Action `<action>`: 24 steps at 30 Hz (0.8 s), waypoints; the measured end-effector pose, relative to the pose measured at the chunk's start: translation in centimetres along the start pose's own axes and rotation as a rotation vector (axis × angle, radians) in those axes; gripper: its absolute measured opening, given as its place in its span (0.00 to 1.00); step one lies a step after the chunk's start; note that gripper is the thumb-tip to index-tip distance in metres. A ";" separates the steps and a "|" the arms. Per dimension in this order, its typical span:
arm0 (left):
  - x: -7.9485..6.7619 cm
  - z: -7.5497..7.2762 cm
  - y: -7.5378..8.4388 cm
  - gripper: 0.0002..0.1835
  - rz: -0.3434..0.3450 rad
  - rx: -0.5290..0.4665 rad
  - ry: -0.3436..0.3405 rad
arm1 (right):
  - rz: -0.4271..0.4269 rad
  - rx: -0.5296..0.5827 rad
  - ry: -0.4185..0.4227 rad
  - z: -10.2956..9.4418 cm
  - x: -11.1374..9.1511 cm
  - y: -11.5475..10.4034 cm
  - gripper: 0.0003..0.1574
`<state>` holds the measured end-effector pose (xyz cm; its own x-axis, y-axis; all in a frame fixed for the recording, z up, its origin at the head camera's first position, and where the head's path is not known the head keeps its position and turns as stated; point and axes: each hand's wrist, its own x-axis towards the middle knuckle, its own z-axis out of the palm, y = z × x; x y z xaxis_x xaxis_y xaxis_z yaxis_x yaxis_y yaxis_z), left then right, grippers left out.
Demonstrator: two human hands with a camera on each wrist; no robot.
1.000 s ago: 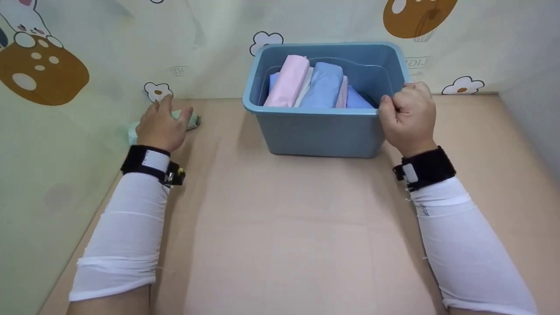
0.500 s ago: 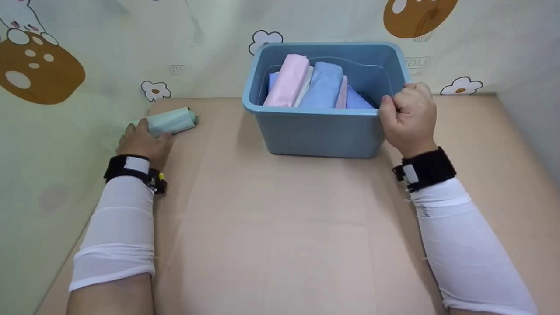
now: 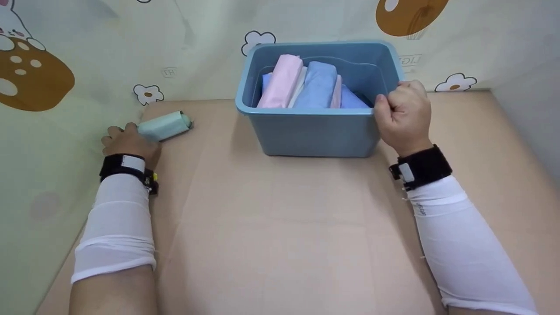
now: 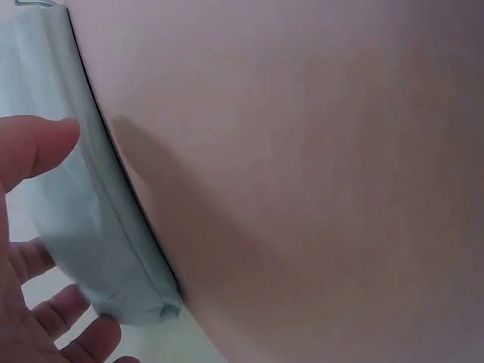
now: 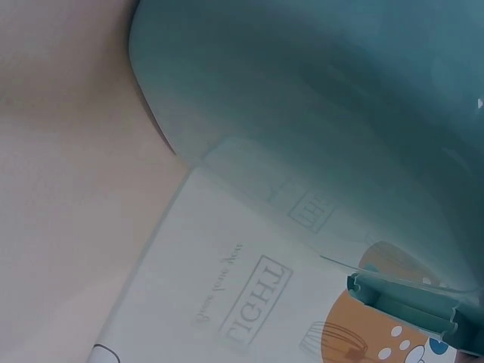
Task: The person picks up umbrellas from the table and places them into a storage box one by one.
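Note:
A rolled pale green cloth [image 3: 162, 127] lies on the table at the back left. My left hand [image 3: 130, 143] is at its left end. In the left wrist view, the thumb reaches over the cloth roll [image 4: 83, 197] and the other fingers spread along its far edge and lower end. My right hand [image 3: 404, 117] grips the front right corner of a blue plastic bin [image 3: 317, 135] by its rim. Inside the bin stand a pink cloth roll [image 3: 282, 83], a blue cloth roll [image 3: 318, 85] and several other folded pieces. The right fingers are mostly hidden.
Behind the bin and along the left runs a pale patterned wall covering [image 3: 205, 65] with printed flowers and brown shapes. The table [image 3: 271, 236] has a beige cover. A plain grey-white side [image 3: 529, 83] rises at the right.
My left hand has come down and left from above the green cloth roll to its left end. The roll and bin stay in place; the right hand keeps its grip. The view shifts slightly.

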<state>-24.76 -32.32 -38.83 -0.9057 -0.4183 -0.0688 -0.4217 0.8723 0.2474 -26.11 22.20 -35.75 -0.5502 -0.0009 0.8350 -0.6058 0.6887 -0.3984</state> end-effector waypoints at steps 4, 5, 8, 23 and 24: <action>1.0 0.2 -0.3 0.37 -0.015 0.008 -0.009 | 0.001 -0.002 -0.004 0.0 0.1 -0.1 0.31; 1.3 0.2 -0.4 0.37 -0.018 0.009 -0.015 | 0.001 -0.002 -0.003 0.0 0.1 -0.1 0.31; 2.1 0.4 -0.7 0.35 -0.013 0.033 -0.022 | -0.003 0.005 -0.001 0.0 0.0 -0.1 0.31; 1.8 1.2 -0.5 0.35 0.136 0.065 -0.154 | -0.013 0.014 0.004 0.2 0.0 -0.1 0.30; 1.5 1.1 -0.3 0.36 0.130 0.041 -0.164 | -0.012 0.014 0.000 0.2 0.0 -0.2 0.30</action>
<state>-26.07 -32.97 -40.13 -0.9463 -0.2575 -0.1956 -0.2988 0.9274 0.2250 -26.16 21.93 -35.73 -0.5432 -0.0091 0.8396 -0.6205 0.6780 -0.3941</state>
